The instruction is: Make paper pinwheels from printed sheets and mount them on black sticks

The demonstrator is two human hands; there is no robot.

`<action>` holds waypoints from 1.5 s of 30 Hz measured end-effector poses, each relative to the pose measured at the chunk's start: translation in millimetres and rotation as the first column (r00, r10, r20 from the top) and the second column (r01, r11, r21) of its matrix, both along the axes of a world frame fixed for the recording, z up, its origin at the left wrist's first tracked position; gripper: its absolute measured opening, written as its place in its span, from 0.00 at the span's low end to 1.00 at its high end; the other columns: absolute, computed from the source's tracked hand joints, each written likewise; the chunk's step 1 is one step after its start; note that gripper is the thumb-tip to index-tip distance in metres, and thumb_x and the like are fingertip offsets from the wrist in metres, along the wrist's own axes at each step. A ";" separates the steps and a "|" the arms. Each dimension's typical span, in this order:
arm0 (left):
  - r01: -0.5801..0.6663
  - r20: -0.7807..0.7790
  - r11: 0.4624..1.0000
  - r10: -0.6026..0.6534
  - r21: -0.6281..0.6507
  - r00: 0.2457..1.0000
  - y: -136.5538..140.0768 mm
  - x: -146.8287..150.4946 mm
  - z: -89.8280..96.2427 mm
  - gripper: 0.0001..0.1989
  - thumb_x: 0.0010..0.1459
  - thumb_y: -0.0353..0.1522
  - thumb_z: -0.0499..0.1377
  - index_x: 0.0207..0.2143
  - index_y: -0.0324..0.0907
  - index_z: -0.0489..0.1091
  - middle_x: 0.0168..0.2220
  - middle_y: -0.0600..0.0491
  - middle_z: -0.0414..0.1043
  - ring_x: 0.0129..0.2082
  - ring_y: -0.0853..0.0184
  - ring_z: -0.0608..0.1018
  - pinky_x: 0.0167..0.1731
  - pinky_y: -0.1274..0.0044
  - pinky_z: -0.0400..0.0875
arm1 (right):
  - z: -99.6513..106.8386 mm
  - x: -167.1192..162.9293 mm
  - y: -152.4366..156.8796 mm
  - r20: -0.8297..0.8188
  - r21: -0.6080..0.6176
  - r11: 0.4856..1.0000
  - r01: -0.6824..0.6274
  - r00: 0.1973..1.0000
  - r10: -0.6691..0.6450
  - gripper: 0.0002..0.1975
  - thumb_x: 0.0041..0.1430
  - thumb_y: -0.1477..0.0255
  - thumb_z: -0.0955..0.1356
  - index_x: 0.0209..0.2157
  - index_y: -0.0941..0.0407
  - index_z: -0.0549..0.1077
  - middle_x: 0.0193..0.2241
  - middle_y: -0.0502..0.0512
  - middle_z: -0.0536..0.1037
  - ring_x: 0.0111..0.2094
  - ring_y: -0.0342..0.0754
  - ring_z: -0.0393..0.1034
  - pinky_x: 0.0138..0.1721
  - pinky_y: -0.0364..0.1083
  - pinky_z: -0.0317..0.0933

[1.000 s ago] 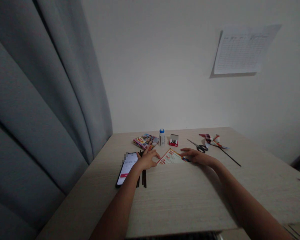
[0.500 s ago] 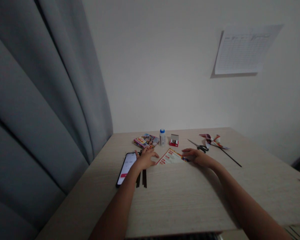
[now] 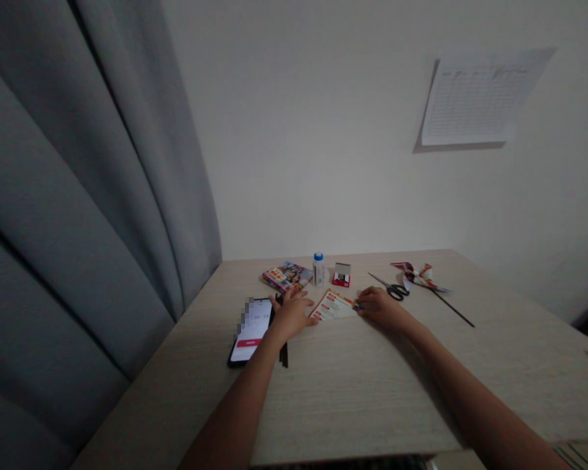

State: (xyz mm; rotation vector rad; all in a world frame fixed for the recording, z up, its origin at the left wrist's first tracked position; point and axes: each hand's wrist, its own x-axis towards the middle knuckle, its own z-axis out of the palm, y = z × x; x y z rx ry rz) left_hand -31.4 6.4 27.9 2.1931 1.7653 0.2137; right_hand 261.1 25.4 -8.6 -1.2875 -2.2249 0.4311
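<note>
An orange and white printed paper [image 3: 334, 305] lies flat on the wooden table [image 3: 353, 385] between my two hands. My left hand [image 3: 292, 313] rests palm down at the paper's left corner, fingers spread, over some thin black sticks [image 3: 283, 353]. Beside it on the left lies a lit phone [image 3: 252, 329]. My right hand [image 3: 378, 305] has its fingers curled on the paper's right corner, pinching or pressing it.
Behind the paper stand a small white bottle with a blue cap [image 3: 318, 269], a little red and white box [image 3: 342, 275] and a colourful booklet [image 3: 286, 275]. Scissors [image 3: 391, 286] and a paper pinwheel on a black stick [image 3: 428, 282] lie at the right. Grey curtain [image 3: 93, 209] hangs left.
My right hand has curled its fingers onto the paper's right corner and drawn slightly left. My left hand has shifted a little along the paper's left edge. The paper looks shorter, as if folded.
</note>
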 end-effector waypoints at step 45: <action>-0.069 0.141 0.978 0.041 0.195 0.989 5.1 4.5 -2.2 0.12 0.58 0.38 0.63 0.45 0.51 0.78 0.61 0.50 0.67 0.64 0.51 0.60 0.63 0.48 0.43 | 18.7 0.1 -8.6 -0.158 -0.150 0.986 0.068 0.983 -0.092 0.11 0.53 0.63 0.70 0.32 0.56 0.80 0.37 0.58 0.82 0.41 0.56 0.74 0.45 0.50 0.65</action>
